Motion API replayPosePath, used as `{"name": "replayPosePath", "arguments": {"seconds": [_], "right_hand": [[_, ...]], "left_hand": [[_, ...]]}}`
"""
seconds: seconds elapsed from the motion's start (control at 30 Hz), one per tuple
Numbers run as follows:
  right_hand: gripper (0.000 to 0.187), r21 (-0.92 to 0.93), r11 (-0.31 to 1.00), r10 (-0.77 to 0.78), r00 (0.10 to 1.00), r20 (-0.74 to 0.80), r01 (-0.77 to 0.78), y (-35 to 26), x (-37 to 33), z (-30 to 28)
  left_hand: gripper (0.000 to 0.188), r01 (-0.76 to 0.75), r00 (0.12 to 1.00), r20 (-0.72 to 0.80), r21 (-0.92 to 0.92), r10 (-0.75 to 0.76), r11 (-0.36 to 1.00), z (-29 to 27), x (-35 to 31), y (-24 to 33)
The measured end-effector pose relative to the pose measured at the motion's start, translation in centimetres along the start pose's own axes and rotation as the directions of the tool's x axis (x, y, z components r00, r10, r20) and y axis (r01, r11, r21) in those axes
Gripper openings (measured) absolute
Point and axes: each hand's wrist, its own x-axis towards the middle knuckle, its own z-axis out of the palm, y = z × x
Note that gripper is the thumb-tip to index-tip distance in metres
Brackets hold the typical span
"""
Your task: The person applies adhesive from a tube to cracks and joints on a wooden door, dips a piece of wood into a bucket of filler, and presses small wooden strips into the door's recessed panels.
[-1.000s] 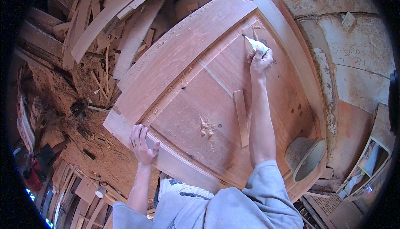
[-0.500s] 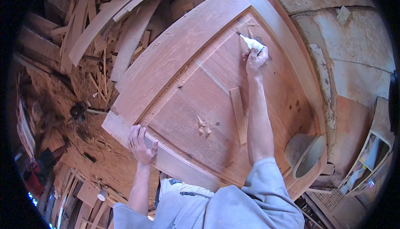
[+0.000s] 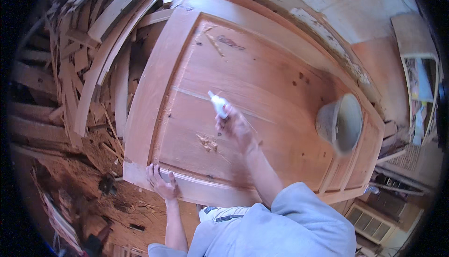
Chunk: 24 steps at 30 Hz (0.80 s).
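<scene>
A reddish wooden door (image 3: 276,84) with a raised frame and sunken panel lies flat before me. My right hand (image 3: 237,128), slightly blurred, is closed round a small white squeeze bottle (image 3: 219,105) with a pointed nozzle. The bottle is above the panel, its tip toward the far left, close to a pale line across the wood. On the near left corner of the frame rests my left hand (image 3: 163,184), fingers spread and thumb apart, holding nothing. Wood shavings (image 3: 207,143) lie on the panel between my hands.
A grey bucket-like container (image 3: 327,123) lies tipped on the door's right part. Sawdust lines the panel's left groove. Scrap boards (image 3: 93,81) pile up at the left, above a sawdust-covered floor (image 3: 140,215). A wooden cabinet frame (image 3: 406,74) stands at the far right.
My right hand has come back from the panel's far end to its middle, still holding the bottle. The left hand stays on the frame corner. The whole view has turned.
</scene>
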Motion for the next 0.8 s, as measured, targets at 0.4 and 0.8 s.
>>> {"name": "replayPosePath", "arguments": {"seconds": [0.4, 0.8], "right_hand": [[0.024, -0.134, 0.991, -0.005, 0.999, 0.049, 0.011, 6.1, -16.3, -4.8], [0.03, -0.652, 0.711, -0.343, 0.939, 0.007, 0.264, 7.8, -25.1, -9.2]], "left_hand": [[0.055, -0.051, 0.998, -0.04, -0.05, 0.049, 0.997, -0.2, -1.1, 1.6], [0.04, -0.441, 0.884, -0.077, -0.467, 0.462, 0.766, -0.7, -6.3, 10.4]]}}
